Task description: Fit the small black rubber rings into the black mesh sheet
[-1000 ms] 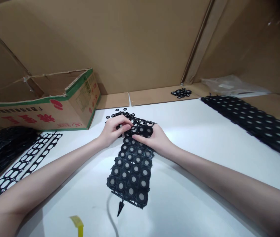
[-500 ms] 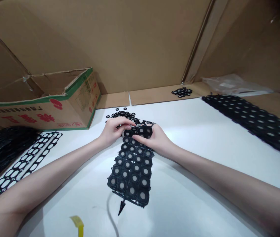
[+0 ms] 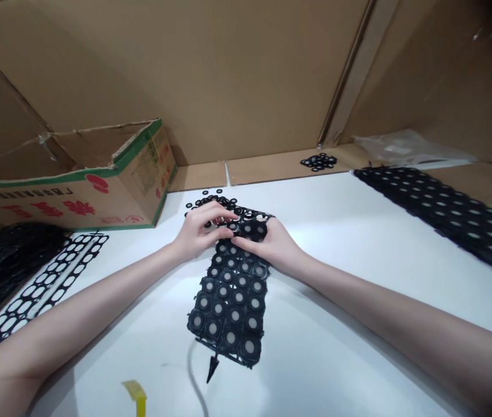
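Note:
A black moulded rubber sheet of round rings [image 3: 228,295] stretches lengthwise in front of me, with a pointed tab at its near end. My right hand [image 3: 274,243] grips the sheet's right edge near the far end, thumb on top and the other fingers hidden below. At the opposite edge is my left hand [image 3: 202,230], thumb and curled fingers parted over the rings, its thumb tip close to my right thumb. Open holes show in the sheet's far end. Just behind my left hand lies a heap of loose black rings [image 3: 231,202].
A cardboard box [image 3: 137,179] stands at the left, with a punched-out black lattice [image 3: 61,260] and dark stacked sheets [image 3: 11,255] before it. Another ring sheet [image 3: 445,205], a small ring pile [image 3: 319,161] and a clear plastic bag [image 3: 411,147] lie right. Yellow tape [image 3: 137,394] sticks to the white tabletop [image 3: 337,347].
My left thumb has moved away from its fingertips and nearer my right thumb, so the gap between them is wider. My right hand keeps its grip; the sheet has barely shifted.

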A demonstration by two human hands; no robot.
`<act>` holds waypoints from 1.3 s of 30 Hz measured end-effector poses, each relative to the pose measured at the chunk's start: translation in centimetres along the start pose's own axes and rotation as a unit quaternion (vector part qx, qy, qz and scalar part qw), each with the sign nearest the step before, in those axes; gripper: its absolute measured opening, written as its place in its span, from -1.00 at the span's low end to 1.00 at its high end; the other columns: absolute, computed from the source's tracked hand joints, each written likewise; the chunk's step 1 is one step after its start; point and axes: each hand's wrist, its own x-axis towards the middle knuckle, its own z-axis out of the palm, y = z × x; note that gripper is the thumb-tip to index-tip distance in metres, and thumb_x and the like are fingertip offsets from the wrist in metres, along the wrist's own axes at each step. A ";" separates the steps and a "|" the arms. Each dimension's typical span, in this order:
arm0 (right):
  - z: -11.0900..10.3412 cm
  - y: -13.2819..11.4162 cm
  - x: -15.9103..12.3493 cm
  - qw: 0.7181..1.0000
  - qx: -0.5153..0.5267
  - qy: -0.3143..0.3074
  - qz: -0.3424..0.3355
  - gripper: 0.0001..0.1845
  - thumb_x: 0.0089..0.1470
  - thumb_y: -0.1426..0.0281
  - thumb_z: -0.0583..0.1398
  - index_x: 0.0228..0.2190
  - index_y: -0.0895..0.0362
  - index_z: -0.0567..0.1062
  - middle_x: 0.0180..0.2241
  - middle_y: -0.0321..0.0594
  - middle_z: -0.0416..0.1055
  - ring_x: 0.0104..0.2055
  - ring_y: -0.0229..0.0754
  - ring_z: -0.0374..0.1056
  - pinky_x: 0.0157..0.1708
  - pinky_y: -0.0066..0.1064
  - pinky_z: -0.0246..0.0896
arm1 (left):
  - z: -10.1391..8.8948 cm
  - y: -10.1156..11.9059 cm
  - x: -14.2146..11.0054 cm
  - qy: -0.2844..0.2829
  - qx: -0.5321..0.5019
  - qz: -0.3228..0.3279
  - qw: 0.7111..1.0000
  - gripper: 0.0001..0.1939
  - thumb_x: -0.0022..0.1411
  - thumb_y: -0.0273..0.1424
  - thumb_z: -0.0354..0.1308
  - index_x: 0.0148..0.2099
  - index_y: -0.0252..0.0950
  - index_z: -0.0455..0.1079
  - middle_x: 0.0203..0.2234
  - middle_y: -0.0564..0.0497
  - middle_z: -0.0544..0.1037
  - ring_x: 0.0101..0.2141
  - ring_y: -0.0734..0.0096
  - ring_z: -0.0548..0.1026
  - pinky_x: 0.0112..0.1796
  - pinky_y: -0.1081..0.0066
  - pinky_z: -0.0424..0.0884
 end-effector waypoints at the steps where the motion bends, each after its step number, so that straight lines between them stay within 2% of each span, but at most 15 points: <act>1: 0.0 0.0 0.0 1.000 -0.003 -0.002 -0.003 -0.75 -0.07 0.35 0.26 -0.29 0.19 0.51 -0.24 -0.11 0.54 -0.17 0.00 0.45 -0.14 -0.19 0.34 | 0.2 0.1 0.0 -0.002 0.011 0.006 1.000 -0.81 0.21 -0.31 0.19 -0.21 -0.30 0.53 -0.37 -0.06 0.53 -0.34 0.37 0.47 -0.29 0.40 0.36; 4: 0.0 0.1 0.0 1.000 -0.019 -0.006 -0.009 -0.79 -0.07 0.35 0.26 -0.34 0.18 0.51 -0.26 -0.13 0.54 -0.16 -0.01 0.44 -0.12 -0.18 0.33 | 0.7 -0.1 0.3 0.028 0.011 -0.037 0.999 -0.82 0.24 -0.38 0.14 -0.34 -0.30 0.53 -0.45 -0.02 0.56 -0.38 0.40 0.48 -0.30 0.41 0.35; 8: 0.2 0.0 -0.1 1.000 -0.016 -0.010 0.003 -0.77 -0.09 0.36 0.28 -0.32 0.18 0.51 -0.25 -0.10 0.54 -0.16 0.00 0.44 -0.12 -0.16 0.33 | 0.5 -1.8 1.0 0.160 -0.048 -0.162 0.973 -0.81 0.16 -0.34 0.17 -0.43 -0.32 0.49 -0.53 0.02 0.54 -0.49 0.45 0.44 -0.43 0.46 0.34; 10: 0.2 -0.1 -0.2 1.000 -0.010 -0.005 -0.001 -0.75 -0.10 0.37 0.29 -0.30 0.18 0.51 -0.23 -0.08 0.54 -0.14 0.00 0.44 -0.09 -0.14 0.32 | -0.3 -3.2 1.2 0.222 -0.047 -0.187 0.956 -0.78 0.20 -0.32 0.11 -0.39 -0.34 0.47 -0.52 0.02 0.53 -0.52 0.48 0.41 -0.49 0.50 0.31; 12: 0.3 -0.2 -0.2 1.000 -0.006 -0.004 0.005 -0.75 -0.09 0.38 0.29 -0.29 0.18 0.51 -0.23 -0.08 0.54 -0.14 0.00 0.44 -0.08 -0.12 0.33 | -1.2 -4.4 1.1 0.259 -0.033 -0.195 0.946 -0.78 0.22 -0.33 0.07 -0.33 -0.35 0.46 -0.51 0.02 0.52 -0.50 0.49 0.41 -0.47 0.50 0.31; 16: 0.2 -0.3 -0.2 1.000 -0.003 0.003 0.025 -0.68 -0.10 0.35 0.31 -0.23 0.17 0.51 -0.16 -0.07 0.54 -0.12 0.01 0.44 -0.07 -0.09 0.33 | -2.0 -5.4 0.8 0.231 -0.001 -0.200 0.952 -0.85 0.11 -0.38 0.19 -0.31 -0.34 0.53 -0.43 -0.01 0.56 -0.37 0.40 0.47 -0.32 0.44 0.35; 18: 0.2 -0.4 -0.1 1.000 0.001 0.006 0.026 -0.64 -0.11 0.33 0.32 -0.21 0.17 0.51 -0.12 -0.05 0.53 -0.09 0.02 0.44 -0.06 -0.09 0.33 | -1.8 -5.1 0.8 0.192 0.021 -0.189 0.963 -0.87 0.09 -0.40 0.22 -0.31 -0.32 0.55 -0.37 -0.03 0.57 -0.29 0.34 0.48 -0.24 0.39 0.36; 20: 0.1 -0.3 -0.1 1.000 0.008 0.006 0.026 -0.63 -0.11 0.32 0.32 -0.20 0.18 0.50 -0.08 -0.04 0.52 -0.06 0.02 0.43 -0.05 -0.11 0.32 | -1.5 -4.3 0.9 0.151 0.064 -0.163 0.973 -0.85 0.15 -0.39 0.18 -0.29 -0.30 0.56 -0.30 -0.06 0.57 -0.21 0.29 0.47 -0.15 0.33 0.35; 24: 0.1 -0.2 0.0 1.000 0.007 0.010 0.021 -0.60 -0.11 0.32 0.32 -0.18 0.19 0.49 -0.09 -0.05 0.51 -0.06 0.00 0.42 -0.06 -0.14 0.32 | -0.9 -1.9 0.8 0.105 0.137 -0.044 0.984 -0.72 0.34 -0.33 0.00 -0.13 -0.31 0.51 -0.21 -0.11 0.52 -0.14 0.27 0.43 -0.06 0.24 0.30; 26: 0.1 -0.2 0.1 1.000 -0.003 0.011 0.016 -0.61 -0.11 0.31 0.32 -0.20 0.19 0.50 -0.14 -0.07 0.53 -0.11 -0.01 0.42 -0.10 -0.16 0.33 | -0.4 -0.8 0.6 0.048 0.119 0.029 0.991 -0.74 0.32 -0.33 0.04 -0.05 -0.31 0.47 -0.19 -0.11 0.49 -0.14 0.28 0.41 -0.08 0.27 0.32; 28: 0.1 -0.1 0.1 1.000 -0.016 0.002 0.011 -0.68 -0.10 0.29 0.31 -0.28 0.19 0.50 -0.25 -0.11 0.55 -0.20 -0.04 0.43 -0.20 -0.20 0.34 | 0.2 -0.1 0.4 0.003 0.107 0.080 0.991 -0.78 0.29 -0.38 0.09 -0.07 -0.31 0.45 -0.25 -0.09 0.48 -0.20 0.32 0.42 -0.15 0.33 0.36; 32: 0.0 0.2 0.1 1.000 -0.023 -0.015 0.010 -0.77 -0.09 0.27 0.28 -0.42 0.18 0.49 -0.42 -0.20 0.50 -0.36 -0.13 0.38 -0.38 -0.32 0.29 | 1.1 0.3 0.2 0.015 0.112 0.079 0.990 -0.85 0.30 -0.48 0.04 -0.19 -0.31 0.45 -0.36 -0.04 0.46 -0.31 0.40 0.43 -0.28 0.41 0.37; 37: 0.1 0.4 0.1 1.000 -0.011 -0.015 0.015 -0.79 -0.02 0.26 0.23 -0.46 0.18 0.49 -0.47 -0.22 0.46 -0.40 -0.16 0.34 -0.41 -0.33 0.24 | 1.1 0.7 0.2 0.066 0.103 0.023 0.992 -0.87 0.28 -0.50 0.06 -0.26 -0.30 0.45 -0.40 0.00 0.47 -0.34 0.42 0.44 -0.29 0.41 0.37; 39: 0.1 0.4 0.1 1.000 -0.015 -0.019 0.018 -0.78 0.01 0.26 0.20 -0.50 0.18 0.46 -0.50 -0.23 0.43 -0.44 -0.19 0.30 -0.43 -0.34 0.21 | 1.1 1.0 0.2 0.085 0.110 -0.001 0.990 -0.87 0.29 -0.48 0.06 -0.23 -0.29 0.45 -0.36 -0.02 0.48 -0.29 0.38 0.44 -0.24 0.37 0.38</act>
